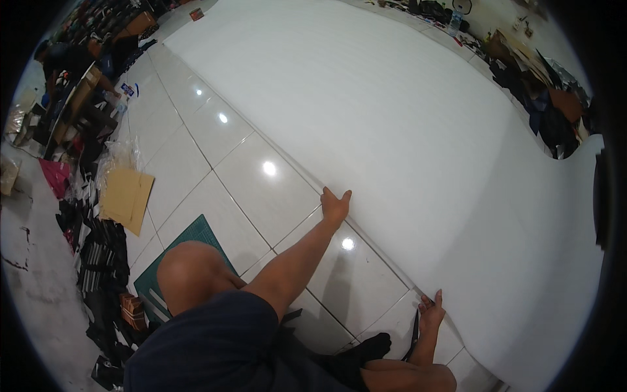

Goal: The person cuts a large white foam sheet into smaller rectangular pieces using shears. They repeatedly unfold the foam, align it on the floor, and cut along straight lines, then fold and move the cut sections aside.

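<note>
A wide white sheet (366,111) lies unrolled across the tiled floor, and its right end curves upward. My left hand (336,206) is at the sheet's near edge, thumb and forefinger spread apart; the other fingers are hard to see. Farther along that edge, to the right and nearer me, my right hand (431,313) touches the sheet with its thumb up and its fingers curled. From the curled fingers a long narrow dark tool, seemingly scissors (414,336), hangs back beside my wrist. The palm hides its upper part.
A green cutting mat (208,230) lies under my knee. To the left are tan card pieces (127,196), a banded brown bundle (132,311) and piled black material (101,261). Clutter lines the far right wall, with a plastic bottle (456,19). Another person (68,59) is at the far left.
</note>
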### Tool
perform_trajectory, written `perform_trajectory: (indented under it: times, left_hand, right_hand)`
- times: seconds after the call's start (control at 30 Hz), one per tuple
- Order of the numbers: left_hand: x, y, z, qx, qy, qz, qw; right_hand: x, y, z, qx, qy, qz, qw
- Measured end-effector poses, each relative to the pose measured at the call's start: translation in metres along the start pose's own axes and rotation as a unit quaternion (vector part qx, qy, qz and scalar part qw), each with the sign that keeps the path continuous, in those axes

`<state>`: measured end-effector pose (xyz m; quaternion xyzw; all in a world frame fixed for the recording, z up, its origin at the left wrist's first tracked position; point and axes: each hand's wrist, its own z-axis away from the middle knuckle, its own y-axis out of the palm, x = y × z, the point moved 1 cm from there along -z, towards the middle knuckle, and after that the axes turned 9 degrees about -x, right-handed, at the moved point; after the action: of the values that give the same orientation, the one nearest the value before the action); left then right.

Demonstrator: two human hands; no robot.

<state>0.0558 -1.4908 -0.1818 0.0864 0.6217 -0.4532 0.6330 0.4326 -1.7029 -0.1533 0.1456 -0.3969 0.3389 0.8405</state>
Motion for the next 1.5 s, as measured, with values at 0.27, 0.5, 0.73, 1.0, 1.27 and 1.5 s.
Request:
perform_trajectory:
  times: [0.27, 0.5, 0.73, 1.0, 1.27, 1.5]
  left_hand:
    - [-0.030, -0.018, 0.000, 0.002, -0.183, 0.095, 0.979]
    - [-0.032, -0.032, -0.013, 0.078, -0.230, 0.147, 0.959]
    - [-0.028, -0.007, -0.005, 0.029, -0.182, 0.166, 0.969]
    - [0.015, 0.033, -0.039, -0.065, -0.184, 0.099, 0.976]
    - [-0.051, 0.008, 0.009, -0.055, -0.234, 0.123, 0.963]
    - [-0.023, -0.001, -0.010, 0.017, -0.222, 0.133, 0.966]
  right_hand:
    - [0.091, 0.037, -0.004, 0.008, -0.023, -0.114, 0.993]
    - [0.133, 0.032, 0.016, 0.043, -0.203, -0.119, 0.971]
    - [0.011, 0.026, -0.026, -0.096, -0.049, -0.014, 0.994]
    - [-0.026, 0.008, -0.035, -0.037, 0.007, 0.050, 0.998]
    - [-0.013, 0.002, -0.013, -0.067, 0.015, -0.008, 0.998]
    - [-0.030, 0.004, -0.003, -0.043, 0.030, -0.051, 0.997]
